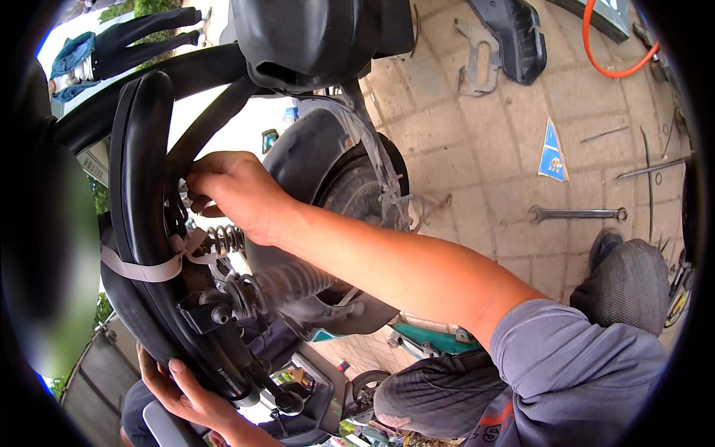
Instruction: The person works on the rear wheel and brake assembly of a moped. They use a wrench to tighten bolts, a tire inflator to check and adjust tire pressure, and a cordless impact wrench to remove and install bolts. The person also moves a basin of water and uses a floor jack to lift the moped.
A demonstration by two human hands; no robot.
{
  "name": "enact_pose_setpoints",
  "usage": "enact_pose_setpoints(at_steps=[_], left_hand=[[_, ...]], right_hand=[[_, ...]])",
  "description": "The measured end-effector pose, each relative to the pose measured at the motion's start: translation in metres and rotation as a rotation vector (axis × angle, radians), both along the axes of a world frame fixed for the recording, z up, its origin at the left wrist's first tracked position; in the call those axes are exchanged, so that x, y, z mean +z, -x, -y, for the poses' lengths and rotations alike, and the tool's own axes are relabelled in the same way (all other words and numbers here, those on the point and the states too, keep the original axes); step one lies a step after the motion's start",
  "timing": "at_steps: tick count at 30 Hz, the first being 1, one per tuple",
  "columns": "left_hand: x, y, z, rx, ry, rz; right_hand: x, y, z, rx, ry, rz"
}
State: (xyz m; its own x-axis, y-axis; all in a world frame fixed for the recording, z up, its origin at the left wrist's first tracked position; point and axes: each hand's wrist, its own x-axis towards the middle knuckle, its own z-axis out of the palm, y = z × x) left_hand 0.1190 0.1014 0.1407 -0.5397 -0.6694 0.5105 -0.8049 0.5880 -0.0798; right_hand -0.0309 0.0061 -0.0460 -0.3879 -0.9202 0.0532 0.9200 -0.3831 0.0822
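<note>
My left hand (190, 395) grips the lower end of a long black curved scooter part (140, 197) from below, fingers curled round it. A pale strap (138, 264) is knotted around this part. My right hand (238, 194) reaches across to the gap beside its upper section, fingers bent among dark cables or fittings (176, 208); what they hold is hidden. Below it are coil springs (227, 240) and a dark bolted bracket (201, 316). Behind these sit the wheel (346, 194) and a black housing (320, 37).
On the paved ground (469, 164) lie a wrench (577, 214), a blue card (551, 153), metal rods (648, 171), an orange hose (618, 71) and a black panel with a bracket (514, 41). A person (112, 48) in dark trousers is at the upper left.
</note>
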Motion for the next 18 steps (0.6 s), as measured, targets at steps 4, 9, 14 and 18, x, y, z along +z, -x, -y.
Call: enact_pose_setpoints(at_steps=[4,9,14,18], left_hand=[[-0.001,-0.004,-0.001,0.006,0.024,0.001],[-0.003,-0.001,-0.005,0.049,0.079,0.020],[0.001,-0.001,-0.005,0.057,0.095,0.079],[-0.003,0.002,-0.004,0.016,0.081,0.047]], right_hand=[[0.011,0.000,-0.012,-0.007,-0.008,0.089],[0.017,0.001,-0.027,0.113,0.134,0.289],[0.007,0.014,-0.041,0.209,0.187,0.326],[-0.020,0.014,-0.066,0.131,0.002,0.360]])
